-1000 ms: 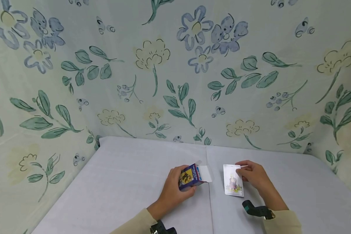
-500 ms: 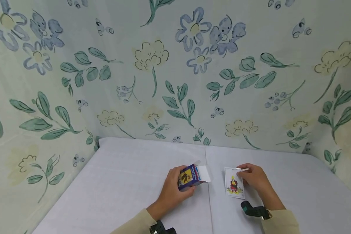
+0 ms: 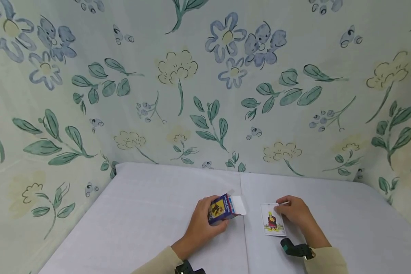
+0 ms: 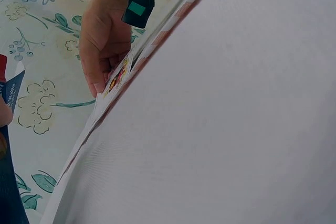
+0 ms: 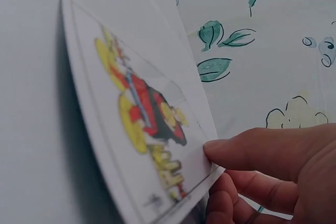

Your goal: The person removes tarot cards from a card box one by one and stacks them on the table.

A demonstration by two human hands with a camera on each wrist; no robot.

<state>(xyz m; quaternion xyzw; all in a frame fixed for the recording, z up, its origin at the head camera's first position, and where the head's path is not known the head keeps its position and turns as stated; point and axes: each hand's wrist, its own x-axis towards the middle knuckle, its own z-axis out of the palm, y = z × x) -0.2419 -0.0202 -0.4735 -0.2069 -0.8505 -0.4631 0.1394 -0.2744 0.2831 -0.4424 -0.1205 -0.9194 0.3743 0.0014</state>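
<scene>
In the head view my left hand (image 3: 199,224) grips a small blue card box (image 3: 220,209) with a yellow picture panel. The box's white end flap (image 3: 238,205) stands open towards the right. My right hand (image 3: 297,214) pinches a white-bordered picture card (image 3: 268,231) by its upper right edge. A figure in red, black and yellow is printed on the card. Close up in the right wrist view, the thumb (image 5: 252,153) presses on the card's face, with fingers curled behind it. The left wrist view shows only a dark blue part of the box (image 4: 10,182) at its left edge.
Under both hands lies a white cloth-covered table (image 3: 150,201) with a crease running from back to front. A flower-patterned curtain (image 3: 140,83) hangs behind the table and on both sides. Each wrist wears a black camera (image 3: 296,248).
My right hand has moved slightly towards me with the card. The card's picture, pale a second ago, now shows in clear colours. My left hand and the box stay nearly still.
</scene>
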